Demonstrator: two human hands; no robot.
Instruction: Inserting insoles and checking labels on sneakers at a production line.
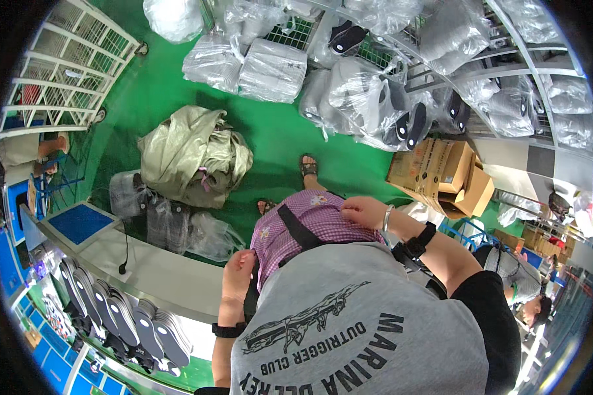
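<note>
green floor (277,138), both hands (238,276) gripping purple checked cloth (310,220) at waist

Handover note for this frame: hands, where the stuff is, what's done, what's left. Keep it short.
Left hand: at the left edge of the purple checked apron, fingers curled on the cloth. Not clear if it grips.
Right hand: pinching the apron's upper right edge at the waist. Black strap crosses the apron diagonally.
Things: row of grey shoe soles lined up on the workbench at lower left, untouched by either hand. Bagged soles piled on the green floor ahead, cardboard boxes to the right.
Done: soles laid in a row.
Left: both hands are on the apron, none on the soles.
</note>
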